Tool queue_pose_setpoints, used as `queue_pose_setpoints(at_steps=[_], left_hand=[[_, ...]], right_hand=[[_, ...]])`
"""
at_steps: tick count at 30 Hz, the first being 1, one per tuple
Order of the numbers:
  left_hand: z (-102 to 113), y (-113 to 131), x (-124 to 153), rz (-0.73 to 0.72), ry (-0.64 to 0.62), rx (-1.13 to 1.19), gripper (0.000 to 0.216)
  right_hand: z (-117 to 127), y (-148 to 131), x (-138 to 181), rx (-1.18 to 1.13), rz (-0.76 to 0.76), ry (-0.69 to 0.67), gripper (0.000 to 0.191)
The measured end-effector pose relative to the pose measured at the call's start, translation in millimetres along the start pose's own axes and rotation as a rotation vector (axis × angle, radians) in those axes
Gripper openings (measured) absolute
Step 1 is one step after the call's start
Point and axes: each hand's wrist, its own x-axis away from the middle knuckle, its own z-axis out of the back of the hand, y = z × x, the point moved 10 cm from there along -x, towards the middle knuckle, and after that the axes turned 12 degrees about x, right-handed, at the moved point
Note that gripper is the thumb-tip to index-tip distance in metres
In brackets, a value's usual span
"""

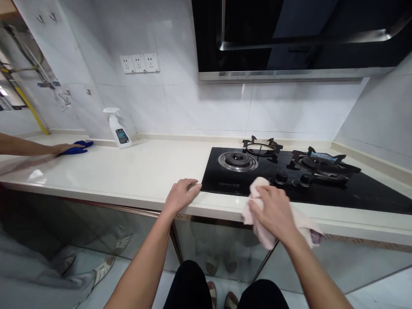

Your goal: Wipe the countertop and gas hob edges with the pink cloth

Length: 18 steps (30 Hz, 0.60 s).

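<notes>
My right hand [273, 210] is closed around a pale pink cloth [257, 191] and presses it on the front edge of the black glass gas hob [337, 195], just left of the two control knobs [291, 179]. Part of the cloth hangs down over the counter's front edge. My left hand [180, 195] rests palm down on the cream countertop [135, 171], fingers flat and slightly apart, its fingertips almost touching the hob's left front corner. It holds nothing.
At the far left another person's hand [66, 149] presses a blue cloth [79, 146] on the counter. A white spray bottle [118, 128] stands by the wall. One pan support [262, 148] lies behind the left burner. A black range hood [289, 38] hangs above.
</notes>
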Motion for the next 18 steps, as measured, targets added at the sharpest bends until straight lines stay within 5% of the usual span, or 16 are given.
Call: queue_pose_setpoints(at_steps=[6,9,13,18], left_hand=[[0,-4,0,-0.025,-0.018,0.013,0.05],[3,-12,-3,-0.011,0.009,0.065,0.052],[5,-14,-4,-0.013,0.019,0.146,0.056],[2,-11,-2,-0.019,-0.006,0.066,0.056]], right_hand=[[-5,-142,-38,-0.215,0.24,-0.149,0.032],[-9,-183,-55,-0.26,0.341,-0.15,0.032],[-24,-180,-66,-0.322,0.38,-0.184,0.04],[-35,-122,-65,-0.351,0.337,-0.235,0.039]])
